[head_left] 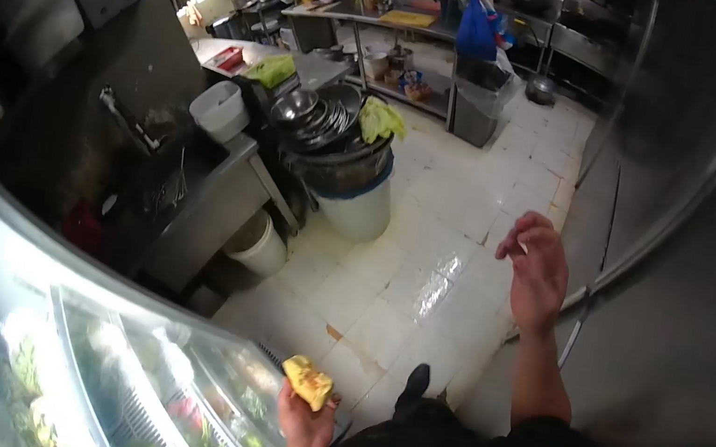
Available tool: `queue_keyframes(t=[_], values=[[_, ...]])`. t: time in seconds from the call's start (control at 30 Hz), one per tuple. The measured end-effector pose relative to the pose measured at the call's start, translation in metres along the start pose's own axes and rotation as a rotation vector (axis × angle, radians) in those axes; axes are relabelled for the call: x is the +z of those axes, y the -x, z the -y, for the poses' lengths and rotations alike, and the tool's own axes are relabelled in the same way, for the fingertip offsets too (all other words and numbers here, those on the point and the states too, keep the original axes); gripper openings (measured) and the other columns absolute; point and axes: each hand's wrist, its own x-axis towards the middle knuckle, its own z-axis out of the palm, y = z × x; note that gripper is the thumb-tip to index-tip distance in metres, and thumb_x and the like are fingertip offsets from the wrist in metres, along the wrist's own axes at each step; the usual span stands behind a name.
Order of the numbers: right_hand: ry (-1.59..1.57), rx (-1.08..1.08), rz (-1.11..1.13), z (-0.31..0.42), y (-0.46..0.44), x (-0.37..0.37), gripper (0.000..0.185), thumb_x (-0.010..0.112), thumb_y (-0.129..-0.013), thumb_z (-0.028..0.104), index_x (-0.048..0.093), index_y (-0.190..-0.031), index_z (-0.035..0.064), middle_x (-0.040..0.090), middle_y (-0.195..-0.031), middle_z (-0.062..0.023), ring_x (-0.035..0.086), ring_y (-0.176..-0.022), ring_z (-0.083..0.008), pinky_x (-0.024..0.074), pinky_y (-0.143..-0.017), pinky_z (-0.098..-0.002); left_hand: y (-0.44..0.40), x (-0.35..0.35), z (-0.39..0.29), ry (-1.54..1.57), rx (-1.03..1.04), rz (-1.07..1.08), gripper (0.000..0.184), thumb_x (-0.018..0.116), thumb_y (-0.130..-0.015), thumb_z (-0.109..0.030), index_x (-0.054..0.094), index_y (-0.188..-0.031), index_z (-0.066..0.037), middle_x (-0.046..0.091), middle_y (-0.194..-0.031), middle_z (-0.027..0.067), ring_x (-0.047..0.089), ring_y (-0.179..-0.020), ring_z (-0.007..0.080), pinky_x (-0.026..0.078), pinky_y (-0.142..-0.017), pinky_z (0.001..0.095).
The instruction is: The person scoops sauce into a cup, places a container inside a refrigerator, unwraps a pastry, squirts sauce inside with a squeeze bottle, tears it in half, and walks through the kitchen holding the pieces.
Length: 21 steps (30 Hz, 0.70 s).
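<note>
My left hand (305,426) grips a crumpled yellow piece with brownish patches (308,383); its exact kind is unclear. The hand is low in the view, beside a lit glass-fronted display fridge (78,309). Blurry green and red produce shows behind the glass. My right hand (539,271) is raised over the floor on the right, loosely curled with its fingers apart. Nothing shows in it, and the nearest thing is a large grey metal panel with a rounded edge (656,254).
A white bin (356,209) bears metal bowls (314,117) and a yellow-green cloth (382,121). Left of it are a sink counter (207,208) and a white bucket (260,245). Shiny floor tiles (436,208) lead to shelving (363,21) and a grey bin (475,115).
</note>
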Motion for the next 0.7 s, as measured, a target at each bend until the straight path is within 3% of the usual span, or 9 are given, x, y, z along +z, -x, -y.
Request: queue_keyframes(t=[0.1, 0.17, 0.3, 0.37, 0.5, 0.53, 0.67, 0.7], values=[[-0.061, 0.045, -0.06, -0.036, -0.033, -0.049, 0.027, 0.064, -0.086, 0.0, 0.062, -0.114, 0.0023, 0.05, -0.129, -0.0131, 0.056, -0.101, -0.021, 0.0481, -0.084, -0.0369, -0.049, 0.02, 0.007, 0.004, 0.059, -0.081, 0.043, 0.049, -0.103, -0.048, 0.059, -0.122, -0.011, 0.067, -0.104, 0.0054, 0.063, -0.088, 0.0236, 0.047, -0.072, 0.0372], [-0.152, 0.097, -0.119, -0.052, -0.047, -0.059, 0.028, 0.062, -0.086, -0.002, 0.062, -0.114, 0.0019, 0.051, -0.128, -0.0128, 0.056, -0.099, -0.0206, 0.0481, -0.084, -0.0365, -0.077, 0.026, 0.013, -0.003, 0.031, -0.001, 0.04, 0.047, -0.105, -0.045, 0.058, -0.126, -0.012, 0.066, -0.111, 0.0054, 0.063, -0.096, 0.0233, 0.048, -0.078, 0.038], [-0.242, 0.192, 0.044, -0.072, -0.081, -0.069, 0.027, 0.061, -0.088, -0.005, 0.061, -0.115, 0.0014, 0.051, -0.127, -0.0123, 0.057, -0.1, -0.0186, 0.0493, -0.087, -0.0354, -0.13, 0.078, 0.029, 0.001, 0.02, 0.146, 0.042, 0.044, -0.108, -0.045, 0.054, -0.134, -0.013, 0.063, -0.123, 0.0042, 0.06, -0.109, 0.0228, 0.047, -0.087, 0.04], [-0.087, 0.246, 0.13, -0.075, -0.095, -0.073, 0.026, 0.064, -0.091, -0.003, 0.061, -0.116, 0.0022, 0.05, -0.128, -0.0121, 0.058, -0.101, -0.0191, 0.0496, -0.09, -0.0352, -0.155, 0.106, 0.036, -0.016, 0.029, 0.159, 0.043, 0.045, -0.108, -0.046, 0.054, -0.136, -0.014, 0.062, -0.125, 0.0038, 0.059, -0.111, 0.0229, 0.047, -0.088, 0.0393], [0.643, 0.294, 0.391, -0.108, -0.118, -0.117, 0.03, 0.07, -0.094, 0.007, 0.061, -0.123, 0.007, 0.058, -0.125, -0.0092, 0.061, -0.1, -0.0153, 0.0511, -0.085, -0.0305, -0.224, 0.147, 0.047, -0.061, 0.023, 0.445, 0.05, 0.049, -0.107, -0.044, 0.048, -0.145, -0.012, 0.058, -0.138, 0.005, 0.056, -0.124, 0.0251, 0.045, -0.102, 0.0423], [0.723, 0.408, 0.378, -0.136, -0.113, -0.146, 0.029, 0.071, -0.095, 0.016, 0.064, -0.122, 0.0071, 0.064, -0.118, -0.0088, 0.063, -0.098, -0.0147, 0.0523, -0.083, -0.0312, -0.244, 0.158, 0.051, -0.063, 0.021, 0.444, 0.051, 0.051, -0.106, -0.042, 0.047, -0.146, -0.01, 0.057, -0.14, 0.0054, 0.054, -0.127, 0.0255, 0.043, -0.105, 0.0432], [0.75, 1.015, 0.049, -0.271, -0.031, -0.303, 0.034, 0.071, -0.095, 0.024, 0.067, -0.12, 0.0014, 0.071, -0.098, -0.0098, 0.066, -0.092, -0.0184, 0.0543, -0.084, -0.0332, -0.308, 0.205, 0.077, -0.076, -0.024, 0.513, 0.057, 0.059, -0.104, -0.036, 0.043, -0.15, -0.006, 0.054, -0.147, 0.0068, 0.05, -0.136, 0.0265, 0.039, -0.114, 0.0454], [0.839, 0.903, 0.062, -0.298, 0.005, -0.344, 0.036, 0.071, -0.095, 0.025, 0.067, -0.12, -0.0002, 0.071, -0.095, -0.0092, 0.066, -0.089, -0.0165, 0.0546, -0.083, -0.031, -0.322, 0.221, 0.088, -0.076, -0.045, 0.549, 0.059, 0.061, -0.103, -0.035, 0.043, -0.15, -0.006, 0.053, -0.148, 0.007, 0.049, -0.137, 0.0266, 0.038, -0.115, 0.0456]])
